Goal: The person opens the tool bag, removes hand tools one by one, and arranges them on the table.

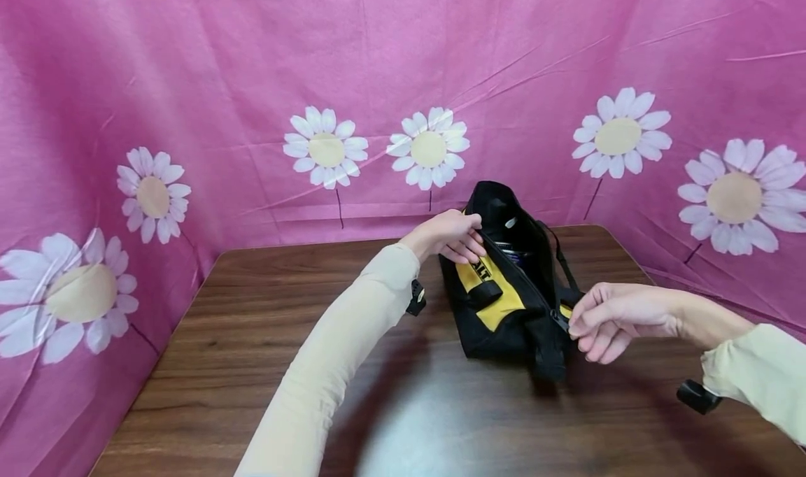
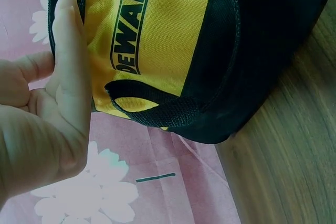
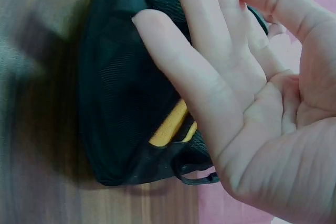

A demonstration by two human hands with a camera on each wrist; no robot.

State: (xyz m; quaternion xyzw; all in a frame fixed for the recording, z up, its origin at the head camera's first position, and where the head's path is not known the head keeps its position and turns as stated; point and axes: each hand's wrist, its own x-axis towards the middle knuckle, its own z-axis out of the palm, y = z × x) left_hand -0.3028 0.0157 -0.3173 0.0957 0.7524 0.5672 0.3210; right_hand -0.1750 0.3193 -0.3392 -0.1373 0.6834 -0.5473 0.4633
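Note:
A black and yellow DeWalt tool bag (image 1: 494, 340) stands on the table with its top unzipped. Its yellow side panel (image 2: 157, 40) carries the brand lettering and a black webbing loop (image 2: 157, 109). My left hand (image 1: 448, 236) holds the rim of the opening on the left side, toward the far end. At the near right corner my right hand (image 1: 617, 321) pinches the zipper pull (image 1: 559, 319) between thumb and index finger. In the right wrist view that hand (image 3: 236, 72) hides the pull. Inside the bag, shiny items (image 1: 513, 253) show only partly.
The brown wood-grain table (image 1: 264, 337) extends to the left and in front of the bag. Behind it hangs a pink cloth (image 1: 252, 64) printed with white daisies. A black strap (image 1: 562, 257) lies along the bag's right side.

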